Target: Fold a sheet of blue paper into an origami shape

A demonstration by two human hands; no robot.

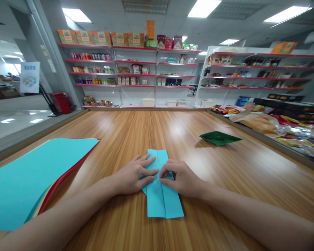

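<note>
A light-blue sheet of paper (156, 205) lies before me on the wooden table, folded into a long strip with two flaps meeting along a lengthwise middle seam. My left hand (132, 174) rests on its left side, fingers spread and stretched out over the flap. A small corner of blue paper sticks out below that hand. At the seam, my right hand (181, 177) has thumb and forefinger pinched together on the edge of the right flap; its other fingers are curled. Whatever is right between those fingertips is mostly hidden.
A stack of coloured paper (42, 167), blue on top with red and cream below, lies at the left. A folded green paper boat (219, 138) sits at the right. Packaged snacks (267, 125) lie past the table's right edge. Stocked shelves (136, 75) stand behind.
</note>
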